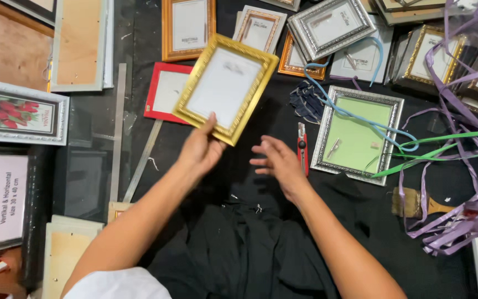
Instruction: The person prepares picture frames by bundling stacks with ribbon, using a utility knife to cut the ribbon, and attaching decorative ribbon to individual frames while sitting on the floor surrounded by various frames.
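While the gold frame [225,88] is pinched by 1 corner in the left hand [199,152], above the red frame [164,91], a slip is risked; right hand [280,163] fingers spread, empty

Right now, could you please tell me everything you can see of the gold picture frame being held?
The gold frame is rectangular, with a ribbed, shiny moulding that looks like plastic or gilded wood. It holds a white insert sheet with a small faint mark near the top. It is tilted, its top leaning right, lifted over the black cloth and overlapping a red frame. The left hand grips its lower edge; the right hand is apart from it.
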